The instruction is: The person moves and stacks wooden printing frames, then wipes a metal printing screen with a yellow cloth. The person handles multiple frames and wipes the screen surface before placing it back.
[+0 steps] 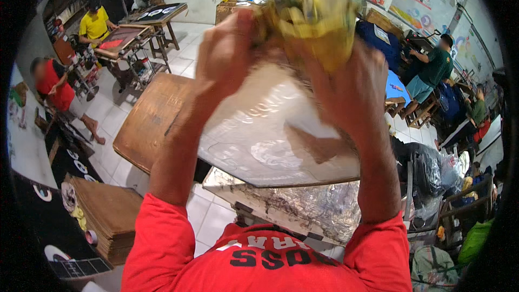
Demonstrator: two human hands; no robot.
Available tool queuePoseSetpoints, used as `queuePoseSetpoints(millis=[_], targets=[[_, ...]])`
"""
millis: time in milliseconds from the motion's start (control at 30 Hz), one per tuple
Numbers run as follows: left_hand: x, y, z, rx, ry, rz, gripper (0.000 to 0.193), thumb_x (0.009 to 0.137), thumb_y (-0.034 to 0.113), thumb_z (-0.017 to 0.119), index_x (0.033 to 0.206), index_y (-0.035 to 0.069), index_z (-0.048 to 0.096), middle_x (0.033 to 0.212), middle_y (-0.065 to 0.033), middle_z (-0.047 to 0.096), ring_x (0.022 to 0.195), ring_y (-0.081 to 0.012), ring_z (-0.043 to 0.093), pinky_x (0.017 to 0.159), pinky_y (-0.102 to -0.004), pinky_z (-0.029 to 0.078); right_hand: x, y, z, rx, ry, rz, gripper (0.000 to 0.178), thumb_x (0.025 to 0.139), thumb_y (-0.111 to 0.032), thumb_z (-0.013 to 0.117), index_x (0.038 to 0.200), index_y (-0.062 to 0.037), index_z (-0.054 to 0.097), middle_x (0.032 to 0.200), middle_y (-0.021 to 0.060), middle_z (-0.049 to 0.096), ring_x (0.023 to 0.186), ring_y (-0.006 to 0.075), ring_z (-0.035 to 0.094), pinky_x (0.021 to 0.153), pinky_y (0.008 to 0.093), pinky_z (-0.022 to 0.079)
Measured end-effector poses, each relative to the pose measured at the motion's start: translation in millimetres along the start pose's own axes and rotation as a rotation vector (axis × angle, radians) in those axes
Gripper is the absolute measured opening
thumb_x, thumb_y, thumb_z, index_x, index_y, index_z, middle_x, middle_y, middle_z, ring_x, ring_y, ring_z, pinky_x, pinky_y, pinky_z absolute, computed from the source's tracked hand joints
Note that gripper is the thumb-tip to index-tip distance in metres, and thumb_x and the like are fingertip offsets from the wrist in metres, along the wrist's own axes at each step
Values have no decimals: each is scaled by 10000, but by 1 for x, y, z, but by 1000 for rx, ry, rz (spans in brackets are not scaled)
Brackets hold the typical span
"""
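Both my arms reach up and forward over a pale panel (270,146) that bears glossy raised-looking marks. A crumpled yellow thing (321,38), perhaps a cloth, is raised above the panel's far part, smeared by motion. My right hand (348,84) is closed against its lower right side and seems to grip it. To its left, my left hand (230,51) is curled with fingers closed; what it holds is blurred beyond naming. A dark shadow falls across the panel beside my right forearm.
A brown board (157,113) lies left of the panel; a stained worktable (292,200) is beneath. Stacked brown sheets (105,216) stand near left. People work at far left, left and right. Plastic-wrapped bundles (432,173) and a wooden rack (465,205) are at right.
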State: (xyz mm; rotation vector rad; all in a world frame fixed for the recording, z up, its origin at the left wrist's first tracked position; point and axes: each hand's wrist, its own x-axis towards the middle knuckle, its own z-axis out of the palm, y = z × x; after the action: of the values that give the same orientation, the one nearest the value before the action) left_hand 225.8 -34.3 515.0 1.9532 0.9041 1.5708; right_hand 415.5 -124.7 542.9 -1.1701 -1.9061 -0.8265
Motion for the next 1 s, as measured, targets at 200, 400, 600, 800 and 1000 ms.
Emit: queuePoseSetpoints(millis=[200,400,600,800,1000], targets=[[18,-54,-66,-149,269,-57,777,930,585,145,925,-21,631,796,-94,628,776,-178,544,791,-322,414,-87,9,-30,24,-239,188,336,684,-298,725,953,-117,635,859,91,609,727,282,615,608,396,486],[-2,-8,4,-136,108,-7,761,926,586,139,931,-7,616,801,-169,628,813,-281,582,775,-374,422,-27,-21,-31,52,-138,146,301,679,-175,724,957,-97,640,1010,91,618,844,300,602,689,400,483],[18,-45,-10,-375,18,-68,843,896,644,122,1016,-32,611,880,-73,631,777,-168,556,751,-296,442,-4,-28,11,-118,7,39,128,700,-153,610,810,-98,572,761,117,551,633,254,575,539,373,441],[43,-137,-97,-810,43,-287,762,876,665,264,1190,17,514,1130,-56,558,978,-167,517,884,-315,407,-93,-9,-16,-129,-181,150,187,704,-204,646,840,-85,600,742,123,549,672,267,558,573,408,428],[20,-73,-31,-213,126,4,811,891,650,236,1128,-60,547,1013,-75,595,914,-178,535,867,-303,411,-14,-30,3,34,-26,89,150,680,-239,632,681,-91,608,609,130,559,530,301,580,513,412,468]])
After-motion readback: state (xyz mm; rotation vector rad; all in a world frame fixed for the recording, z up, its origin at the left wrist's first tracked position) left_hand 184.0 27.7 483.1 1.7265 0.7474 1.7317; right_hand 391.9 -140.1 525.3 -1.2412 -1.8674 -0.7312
